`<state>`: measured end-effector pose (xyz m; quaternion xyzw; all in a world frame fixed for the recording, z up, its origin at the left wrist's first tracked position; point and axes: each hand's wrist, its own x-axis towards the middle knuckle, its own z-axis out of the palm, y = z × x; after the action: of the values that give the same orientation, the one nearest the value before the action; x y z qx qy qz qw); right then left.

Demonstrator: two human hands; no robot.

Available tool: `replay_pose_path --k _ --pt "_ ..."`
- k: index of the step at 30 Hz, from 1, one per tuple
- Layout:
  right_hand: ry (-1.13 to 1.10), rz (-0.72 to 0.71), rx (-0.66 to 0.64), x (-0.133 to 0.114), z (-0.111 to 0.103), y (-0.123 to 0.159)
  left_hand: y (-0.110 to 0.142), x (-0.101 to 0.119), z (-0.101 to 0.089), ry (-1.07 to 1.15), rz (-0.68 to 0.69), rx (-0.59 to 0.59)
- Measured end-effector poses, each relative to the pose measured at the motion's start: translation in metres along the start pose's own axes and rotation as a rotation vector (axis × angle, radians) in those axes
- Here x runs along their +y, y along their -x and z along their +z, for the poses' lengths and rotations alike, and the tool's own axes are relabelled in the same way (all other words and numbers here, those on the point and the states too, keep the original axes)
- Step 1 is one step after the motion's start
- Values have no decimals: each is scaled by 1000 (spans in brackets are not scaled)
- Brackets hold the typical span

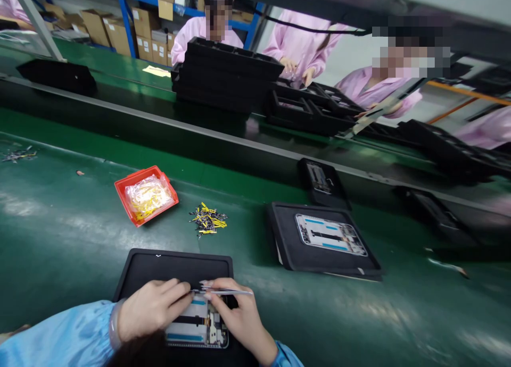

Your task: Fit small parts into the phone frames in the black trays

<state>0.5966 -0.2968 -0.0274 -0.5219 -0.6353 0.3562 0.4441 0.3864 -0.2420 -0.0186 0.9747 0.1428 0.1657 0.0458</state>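
We are bent over a phone mid-frame (197, 324) with blue strips and a dark ribbon across it, lying in a black tray (171, 266) at the near edge of the green tabletop (80, 239). Our right hand (239, 314) is closed on a pair of steel tweezers (227, 291), which lie level above the frame with their tips pointing left. Our left hand (154, 309) is curled over the frame, its fingertips (186, 291) meeting the tweezer tips; we cannot tell whether they pinch anything there.

To our right, a second black tray (287, 244) holds another mid-frame (331, 235), and a smaller black tray (319, 176) lies farther on. Ahead of us sits a loose heap of yellow-and-black parts (208, 218), and left of it a red bin (146, 195) holds a clear bag of yellow parts (149, 197). Across a raised belt rail (199, 130), stacked black trays (223, 74) stand before co-workers in pink smocks (303, 48), with cardboard boxes (115, 32) on blue shelving (125, 16) behind.
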Motion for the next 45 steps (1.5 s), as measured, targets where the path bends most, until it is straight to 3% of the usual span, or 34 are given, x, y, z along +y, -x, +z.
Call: replay_pose_path --k 11,19,36,45 --pt "-8 33 42 1 0 2 5 8 10 -114 72 -59" --pt "0 43 53 3 1 3 1 4 6 -97 75 -56" --pt "-98 24 70 5 4 1 -4 4 -1 -90 18 46" --pt "44 -54 72 6 6 5 -8 3 -1 -67 -3 140"
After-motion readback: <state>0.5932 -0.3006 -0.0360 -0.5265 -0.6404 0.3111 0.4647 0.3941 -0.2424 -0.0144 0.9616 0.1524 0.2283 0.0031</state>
